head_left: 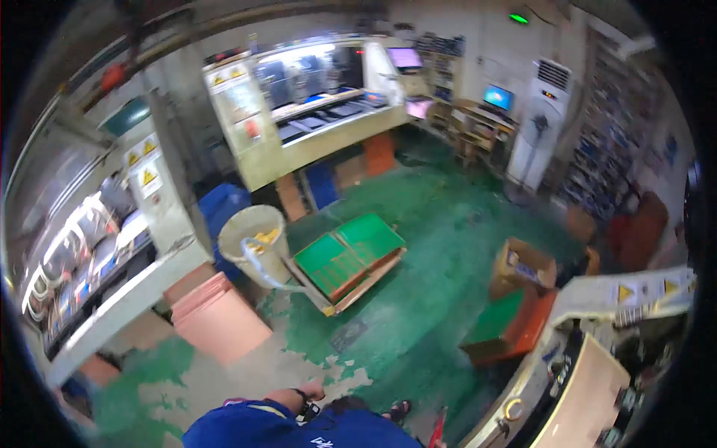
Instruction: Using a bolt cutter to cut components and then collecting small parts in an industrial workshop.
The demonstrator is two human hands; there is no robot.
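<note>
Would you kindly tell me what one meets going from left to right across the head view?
Pink boards → left hand → sandal → red object → cardboard box → far-right warning sign.

Over the feed I'm making out yellow warning triangles [149,176] on three machines: three on the left machine [160,216], two on the upper left corner of the rear machine [261,168] and two along the top of the right machine [579,295]. A green sign [519,19] is glowing high on the back wall [485,30], and a red display [549,95] is shining on the tall white cabinet [559,116]. White lettering [321,442] is showing on the blue shirt [239,425], but I'm not reading it clearly.
</note>
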